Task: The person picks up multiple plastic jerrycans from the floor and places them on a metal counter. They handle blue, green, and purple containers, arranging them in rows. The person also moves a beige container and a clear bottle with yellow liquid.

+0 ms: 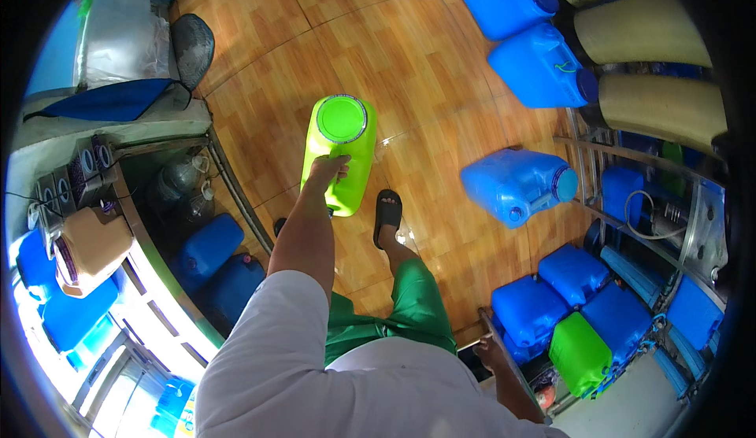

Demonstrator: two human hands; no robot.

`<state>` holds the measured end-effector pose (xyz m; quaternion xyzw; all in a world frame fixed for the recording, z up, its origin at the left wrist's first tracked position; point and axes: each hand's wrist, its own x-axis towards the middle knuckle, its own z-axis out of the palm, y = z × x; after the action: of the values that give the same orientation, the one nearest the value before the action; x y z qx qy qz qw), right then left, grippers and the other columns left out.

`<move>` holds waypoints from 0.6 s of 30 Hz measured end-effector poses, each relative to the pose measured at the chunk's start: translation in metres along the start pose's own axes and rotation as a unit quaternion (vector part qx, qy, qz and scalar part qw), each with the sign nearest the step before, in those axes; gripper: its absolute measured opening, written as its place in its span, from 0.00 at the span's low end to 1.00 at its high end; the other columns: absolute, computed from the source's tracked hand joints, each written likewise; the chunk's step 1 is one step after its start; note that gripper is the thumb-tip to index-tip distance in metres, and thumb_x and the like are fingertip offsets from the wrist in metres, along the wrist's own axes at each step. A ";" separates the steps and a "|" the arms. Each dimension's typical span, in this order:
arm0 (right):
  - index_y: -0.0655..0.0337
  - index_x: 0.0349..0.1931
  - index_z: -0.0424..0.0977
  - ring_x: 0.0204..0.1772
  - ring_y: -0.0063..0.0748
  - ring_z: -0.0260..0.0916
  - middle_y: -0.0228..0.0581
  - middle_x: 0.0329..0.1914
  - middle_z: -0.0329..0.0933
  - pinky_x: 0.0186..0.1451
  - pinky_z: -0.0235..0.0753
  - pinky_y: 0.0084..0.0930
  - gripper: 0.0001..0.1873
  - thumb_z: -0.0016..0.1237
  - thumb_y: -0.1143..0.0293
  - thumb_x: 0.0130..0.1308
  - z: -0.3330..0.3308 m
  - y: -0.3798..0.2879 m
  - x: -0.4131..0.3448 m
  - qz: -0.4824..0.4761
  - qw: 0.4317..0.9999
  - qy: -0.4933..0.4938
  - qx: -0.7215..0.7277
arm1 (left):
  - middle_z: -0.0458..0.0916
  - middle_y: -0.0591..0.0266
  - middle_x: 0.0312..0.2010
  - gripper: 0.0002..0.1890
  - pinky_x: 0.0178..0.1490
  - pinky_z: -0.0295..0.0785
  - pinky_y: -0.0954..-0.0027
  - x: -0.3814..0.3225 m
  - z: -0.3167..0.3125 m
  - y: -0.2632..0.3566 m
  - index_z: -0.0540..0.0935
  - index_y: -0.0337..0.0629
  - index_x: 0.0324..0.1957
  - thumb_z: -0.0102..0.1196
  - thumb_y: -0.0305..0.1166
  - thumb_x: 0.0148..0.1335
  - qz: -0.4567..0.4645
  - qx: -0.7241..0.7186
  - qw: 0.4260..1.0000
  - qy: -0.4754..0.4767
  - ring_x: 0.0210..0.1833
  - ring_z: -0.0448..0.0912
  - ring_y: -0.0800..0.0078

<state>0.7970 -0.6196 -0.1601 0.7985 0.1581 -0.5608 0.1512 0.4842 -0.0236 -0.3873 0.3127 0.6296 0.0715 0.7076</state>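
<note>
My left hand (331, 173) is closed around the handle of a lime-green plastic jerrycan (348, 187), whose wide round green cap (342, 118) points up. The jerrycan is in front of my feet; whether it touches the floor I cannot tell. Low on the right, my right hand (489, 352) is at the end of a metal rack rail (502, 343), fingers bent; its grip is partly hidden. A translucent blue jerrycan (511, 187) with a capped wide mouth is on the wood-patterned tiled floor to the right.
Two blue jerrycans (534, 63) stand at the upper right beside large beige tanks (644, 28). Blue containers (528, 311) and a green one (580, 354) are grouped at the lower right. A framed shelf (236, 187) with bottles and blue containers is on the left. Wet spots (407, 236) shine on the floor.
</note>
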 end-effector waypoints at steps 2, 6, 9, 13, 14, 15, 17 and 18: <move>0.65 0.60 0.69 0.55 0.52 0.78 0.55 0.51 0.79 0.56 0.76 0.40 0.29 0.57 0.56 0.63 0.006 -0.001 0.009 -0.009 1.000 0.006 0.017 | 0.74 0.66 0.20 0.11 0.23 0.70 0.67 0.000 0.000 0.004 0.78 0.43 0.30 0.65 0.37 0.61 -0.008 -0.013 0.999 -0.032 0.20 0.73 0.73; 0.64 0.59 0.68 0.51 0.48 0.80 0.53 0.48 0.80 0.53 0.77 0.40 0.29 0.57 0.56 0.63 0.021 -0.014 0.020 -0.109 0.966 -0.055 0.228 | 0.76 0.63 0.20 0.11 0.21 0.70 0.66 -0.009 0.000 -0.034 0.80 0.40 0.31 0.65 0.36 0.59 0.020 -0.006 1.000 0.013 0.19 0.74 0.72; 0.64 0.57 0.69 0.54 0.46 0.79 0.52 0.52 0.79 0.53 0.77 0.40 0.27 0.56 0.56 0.63 0.024 -0.021 0.044 -0.177 0.981 -0.071 0.033 | 0.76 0.64 0.18 0.12 0.22 0.71 0.66 -0.058 0.019 -0.002 0.80 0.39 0.30 0.63 0.39 0.57 -0.032 0.147 0.988 0.044 0.17 0.74 0.73; 0.63 0.65 0.65 0.64 0.56 0.72 0.58 0.59 0.74 0.64 0.72 0.46 0.35 0.56 0.53 0.63 -0.026 -0.087 0.033 -0.196 0.953 -0.025 -0.227 | 0.78 0.63 0.18 0.12 0.22 0.71 0.67 -0.156 -0.003 0.026 0.81 0.39 0.29 0.63 0.39 0.55 -0.060 0.284 0.955 -0.062 0.17 0.75 0.73; 0.62 0.69 0.61 0.68 0.57 0.67 0.61 0.65 0.69 0.70 0.66 0.45 0.39 0.56 0.51 0.63 -0.042 -0.124 0.019 -0.190 0.957 -0.012 -0.219 | 0.78 0.63 0.18 0.12 0.22 0.71 0.67 -0.185 -0.005 0.033 0.82 0.38 0.31 0.64 0.38 0.54 -0.052 0.302 0.948 -0.091 0.18 0.75 0.72; 0.62 0.69 0.60 0.69 0.57 0.65 0.62 0.67 0.67 0.71 0.65 0.45 0.39 0.56 0.51 0.63 -0.054 -0.143 0.028 -0.233 0.948 0.008 -0.217 | 0.77 0.63 0.17 0.13 0.23 0.71 0.67 -0.218 -0.011 0.044 0.83 0.38 0.32 0.64 0.38 0.54 -0.044 0.313 0.942 -0.113 0.18 0.75 0.72; 0.62 0.70 0.58 0.71 0.57 0.62 0.62 0.69 0.64 0.71 0.65 0.44 0.41 0.57 0.52 0.63 -0.067 -0.197 0.024 -0.309 0.924 0.045 -0.221 | 0.80 0.59 0.20 0.16 0.26 0.74 0.65 -0.285 -0.024 0.065 0.84 0.36 0.38 0.64 0.38 0.53 -0.034 0.361 0.925 -0.116 0.20 0.78 0.70; 0.63 0.71 0.57 0.72 0.56 0.62 0.61 0.69 0.64 0.71 0.66 0.44 0.42 0.58 0.53 0.62 -0.084 -0.249 0.007 -0.349 0.905 0.061 -0.236 | 0.81 0.57 0.21 0.17 0.29 0.75 0.64 -0.319 -0.033 0.080 0.84 0.36 0.40 0.64 0.38 0.52 -0.040 0.377 0.917 -0.126 0.22 0.80 0.67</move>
<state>0.7649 -0.3588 -0.1553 0.6658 0.5636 -0.4740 0.1200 0.4139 -0.1061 -0.0754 0.5377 0.5275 -0.2393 0.6126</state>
